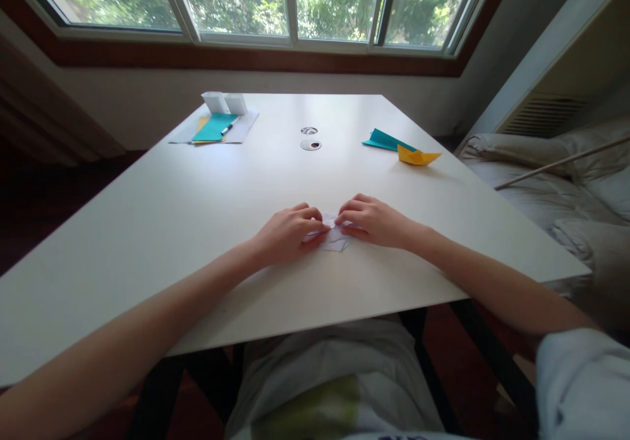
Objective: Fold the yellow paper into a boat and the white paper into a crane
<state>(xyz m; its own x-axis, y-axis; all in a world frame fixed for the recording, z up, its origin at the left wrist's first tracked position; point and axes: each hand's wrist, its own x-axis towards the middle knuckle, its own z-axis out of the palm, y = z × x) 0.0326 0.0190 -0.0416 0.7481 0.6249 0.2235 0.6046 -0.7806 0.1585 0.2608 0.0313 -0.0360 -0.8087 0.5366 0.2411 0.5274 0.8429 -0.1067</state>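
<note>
A broad white counter [162, 217] is filling most of the view, running back toward a wall with windows. Beyond its right edge a bed with pale bedding [551, 184] is lying alongside.

Near the far left corner of the counter, a stack of paper sheets [216, 128] is resting, grey-white beneath with a yellow sheet and a teal one on top, and a pen [227, 128] is lying across it; two small white boxes [225, 102] are standing just behind the stack. Toward the far right edge, a folded teal paper [385, 140] is lying flat, and a yellow paper boat [417, 157] is sitting just beside it, nearer the person. Two small round holes [310, 138] are showing in the middle of the far half of the counter.

Near the front edge, about midway along it, the left hand [288, 233] and right hand [377, 220] are pressing down on a small white folded paper [335, 238]. The paper is lying flat on the counter, creased into angled flaps, with one pointed corner showing toward the person; most of it is hidden under the hands. The fingers of both hands are curled down, their tips bearing on the paper from either side, left fingers [315, 218] and right fingers [347, 214] nearly meeting over its middle.
</note>
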